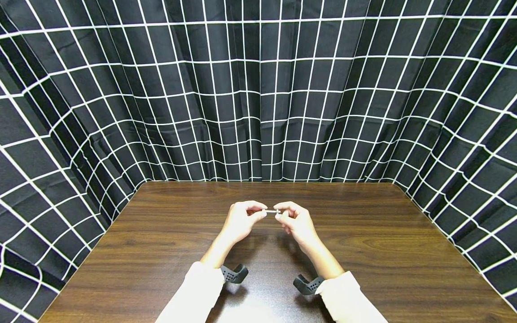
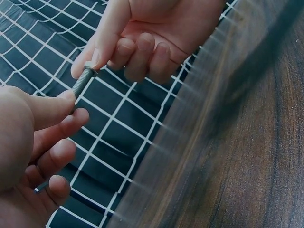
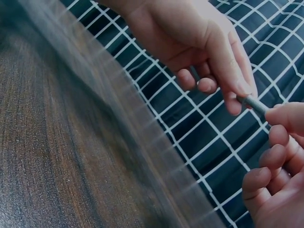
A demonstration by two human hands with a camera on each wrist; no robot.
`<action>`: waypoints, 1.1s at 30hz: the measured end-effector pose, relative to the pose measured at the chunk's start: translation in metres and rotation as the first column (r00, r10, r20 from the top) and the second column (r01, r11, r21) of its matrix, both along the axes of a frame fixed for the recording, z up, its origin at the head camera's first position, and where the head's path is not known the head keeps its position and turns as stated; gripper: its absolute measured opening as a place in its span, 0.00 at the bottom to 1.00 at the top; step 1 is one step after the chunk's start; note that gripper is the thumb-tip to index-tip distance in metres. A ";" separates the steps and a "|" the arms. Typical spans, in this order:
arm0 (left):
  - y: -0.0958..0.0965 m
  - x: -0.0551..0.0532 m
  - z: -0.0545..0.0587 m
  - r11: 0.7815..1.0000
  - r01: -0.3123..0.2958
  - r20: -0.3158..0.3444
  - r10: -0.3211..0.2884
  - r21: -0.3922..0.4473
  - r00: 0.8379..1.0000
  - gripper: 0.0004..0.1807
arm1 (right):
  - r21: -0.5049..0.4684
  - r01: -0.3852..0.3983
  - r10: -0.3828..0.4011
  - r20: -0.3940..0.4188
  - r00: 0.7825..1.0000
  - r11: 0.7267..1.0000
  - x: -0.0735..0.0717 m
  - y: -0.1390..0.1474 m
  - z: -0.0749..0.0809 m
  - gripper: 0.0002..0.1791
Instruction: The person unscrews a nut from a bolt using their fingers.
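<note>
No text, label, brand, number or sign can be read in any of the three views. On the bolt (image 2: pixel 82 82), any marking is too small to make out, and the same goes for the two wrist bands (image 1: pixel 234 274).
</note>
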State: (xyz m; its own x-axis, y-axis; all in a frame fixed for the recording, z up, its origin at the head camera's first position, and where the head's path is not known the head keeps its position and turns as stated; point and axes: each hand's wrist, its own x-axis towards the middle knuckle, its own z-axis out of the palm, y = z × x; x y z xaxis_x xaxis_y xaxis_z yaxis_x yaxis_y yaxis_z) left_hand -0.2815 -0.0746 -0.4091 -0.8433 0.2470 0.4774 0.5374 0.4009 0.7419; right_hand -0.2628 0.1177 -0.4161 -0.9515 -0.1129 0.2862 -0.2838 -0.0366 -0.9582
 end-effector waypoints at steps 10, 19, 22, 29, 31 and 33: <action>0.000 -0.001 -0.002 1.000 0.002 0.001 -0.002 0.007 1.000 0.07 | -0.003 0.017 -0.017 -0.057 0.998 1.000 0.002 -0.001 0.001 0.11; 0.000 0.000 -0.002 1.000 0.006 0.006 -0.006 -0.003 1.000 0.07 | -0.068 0.081 -0.085 -0.065 0.994 0.994 0.001 -0.002 0.002 0.13; 0.000 0.001 -0.001 1.000 0.006 0.010 -0.006 -0.005 1.000 0.07 | -0.069 0.107 -0.110 -0.038 0.993 0.992 0.000 -0.002 0.002 0.13; 0.000 -0.001 -0.003 1.000 0.002 0.014 -0.002 -0.007 1.000 0.06 | -0.010 0.128 -0.127 0.022 0.992 0.992 -0.001 -0.002 0.001 0.11; 0.000 -0.001 -0.003 1.000 0.004 0.020 -0.004 -0.004 1.000 0.06 | 0.025 0.116 -0.117 0.021 0.993 0.993 -0.002 -0.002 -0.001 0.11; 0.000 -0.001 -0.003 1.000 0.006 0.030 -0.006 -0.004 1.000 0.07 | 0.065 0.100 -0.102 0.017 0.995 0.993 -0.001 -0.003 -0.001 0.11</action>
State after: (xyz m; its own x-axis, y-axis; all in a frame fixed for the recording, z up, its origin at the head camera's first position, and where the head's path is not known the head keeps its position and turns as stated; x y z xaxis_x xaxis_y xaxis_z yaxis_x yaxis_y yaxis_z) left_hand -0.2825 -0.0743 -0.4125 -0.8555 0.2536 0.4514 0.5176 0.4006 0.7560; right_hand -0.2640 0.1150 -0.4174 -0.9646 -0.0334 0.2618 -0.2632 0.0525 -0.9633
